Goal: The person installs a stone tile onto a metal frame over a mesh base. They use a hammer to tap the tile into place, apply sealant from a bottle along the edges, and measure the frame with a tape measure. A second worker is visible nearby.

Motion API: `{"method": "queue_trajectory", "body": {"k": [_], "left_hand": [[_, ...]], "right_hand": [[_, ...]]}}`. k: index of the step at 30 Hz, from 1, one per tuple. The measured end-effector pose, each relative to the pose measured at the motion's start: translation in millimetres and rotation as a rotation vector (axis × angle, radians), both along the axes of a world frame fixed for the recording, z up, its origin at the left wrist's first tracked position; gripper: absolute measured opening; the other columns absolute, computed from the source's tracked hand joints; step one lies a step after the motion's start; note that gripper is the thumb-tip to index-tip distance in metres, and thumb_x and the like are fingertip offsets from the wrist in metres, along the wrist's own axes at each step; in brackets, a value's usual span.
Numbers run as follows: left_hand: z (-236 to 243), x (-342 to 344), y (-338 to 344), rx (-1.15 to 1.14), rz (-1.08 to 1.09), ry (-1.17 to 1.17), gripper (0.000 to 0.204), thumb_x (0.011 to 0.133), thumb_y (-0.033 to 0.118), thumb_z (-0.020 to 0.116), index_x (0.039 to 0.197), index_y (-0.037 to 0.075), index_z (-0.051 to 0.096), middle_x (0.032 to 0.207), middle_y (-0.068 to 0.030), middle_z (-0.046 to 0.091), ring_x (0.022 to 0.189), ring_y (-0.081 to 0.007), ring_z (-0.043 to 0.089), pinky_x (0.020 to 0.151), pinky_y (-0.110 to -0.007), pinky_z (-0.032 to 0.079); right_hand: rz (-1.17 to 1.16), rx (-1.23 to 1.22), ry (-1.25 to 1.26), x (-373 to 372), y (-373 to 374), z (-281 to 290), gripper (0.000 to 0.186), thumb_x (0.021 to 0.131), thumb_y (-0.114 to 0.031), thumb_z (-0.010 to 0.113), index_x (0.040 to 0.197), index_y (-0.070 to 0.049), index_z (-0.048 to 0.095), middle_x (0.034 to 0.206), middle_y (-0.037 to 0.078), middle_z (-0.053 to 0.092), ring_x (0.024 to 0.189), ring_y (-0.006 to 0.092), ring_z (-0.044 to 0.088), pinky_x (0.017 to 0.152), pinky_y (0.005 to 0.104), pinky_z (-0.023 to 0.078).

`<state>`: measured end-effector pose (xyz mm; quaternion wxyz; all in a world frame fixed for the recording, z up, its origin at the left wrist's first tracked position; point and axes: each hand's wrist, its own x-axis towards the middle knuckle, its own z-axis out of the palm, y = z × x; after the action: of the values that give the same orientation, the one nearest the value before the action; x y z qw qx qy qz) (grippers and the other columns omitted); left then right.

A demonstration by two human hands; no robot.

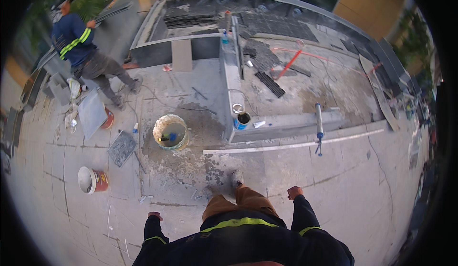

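Note:
My left hand (155, 215) hangs low beside my body, over the paved floor; its fingers are too small and foreshortened to read. Out to the other side, my right hand (295, 192) is loosely closed with nothing visible in it. Neither hand touches any object. Ahead of my feet a mortar-crusted bucket (186, 139) holds cloudy water and a small yellow and dark tool. Left of it lies a speckled dark slab (122, 148), and nearer my left hand a white bucket with a red label (100, 180). A caulking gun (319, 123) leans against the low ledge on the right.
A long pale straightedge (291, 145) lies along the low wall (286, 128). On the wall stand an open blue can (242, 121) and a bottle (224, 38). At the upper left a co-worker (78, 41) stands among slabs. Dark tiles (269, 84) and cables lie beyond the wall.

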<state>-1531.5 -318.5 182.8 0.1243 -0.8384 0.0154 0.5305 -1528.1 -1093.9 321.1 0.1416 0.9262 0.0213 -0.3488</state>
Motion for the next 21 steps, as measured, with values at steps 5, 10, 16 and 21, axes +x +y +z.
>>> {"method": "queue_trajectory", "body": {"k": [5, 10, 16, 21], "left_hand": [[-1.1, 161.6, -60.6, -0.182, -0.181, -0.360, 0.049, 0.062, 0.055, 0.060, 0.093, 0.017, 0.065, 0.103, 0.0001, 0.061, 0.098, -0.0183, 0.057, 0.089, -0.035, 0.041], [85.0, 265.3, -309.6, -0.738, -0.217, -0.429, 0.041, 0.071, 0.032, 0.068, 0.101, 0.007, 0.056, 0.095, -0.0045, 0.062, 0.095, -0.0201, 0.057, 0.086, -0.039, 0.044], [146.4, 169.0, -539.3, -1.196, 0.897, -0.302, 0.027, 0.078, 0.022, 0.067, 0.094, 0.004, 0.054, 0.079, -0.0094, 0.059, 0.054, -0.0173, 0.061, 0.044, -0.029, 0.050], [121.3, 81.9, -543.1, -0.815, 0.240, -0.257, 0.039, 0.069, 0.037, 0.070, 0.092, 0.007, 0.061, 0.077, -0.0082, 0.063, 0.058, -0.0187, 0.060, 0.058, -0.033, 0.049]], "right_hand": [[-1.915, 0.771, -0.535, -168.1, -20.9, -13.7, 0.015, 0.077, -0.015, 0.058, 0.080, -0.001, 0.060, 0.066, 0.009, 0.057, 0.051, 0.0227, 0.057, 0.045, 0.0344, 0.049], [-2.299, 0.867, -0.604, -304.1, -3.7, -50.4, 0.016, 0.081, -0.008, 0.050, 0.095, 0.000, 0.053, 0.066, 0.014, 0.056, 0.046, 0.0251, 0.056, 0.037, 0.0380, 0.047], [-2.342, 0.962, -0.328, -357.4, -38.2, -60.8, 0.020, 0.083, -0.014, 0.050, 0.097, 0.000, 0.050, 0.071, 0.012, 0.055, 0.050, 0.0230, 0.055, 0.042, 0.0334, 0.047], [-2.471, 1.142, -0.607, -373.1, -135.8, -71.1, 0.020, 0.083, -0.013, 0.049, 0.100, -0.004, 0.051, 0.070, 0.009, 0.054, 0.051, 0.0196, 0.053, 0.043, 0.0289, 0.045]]}}
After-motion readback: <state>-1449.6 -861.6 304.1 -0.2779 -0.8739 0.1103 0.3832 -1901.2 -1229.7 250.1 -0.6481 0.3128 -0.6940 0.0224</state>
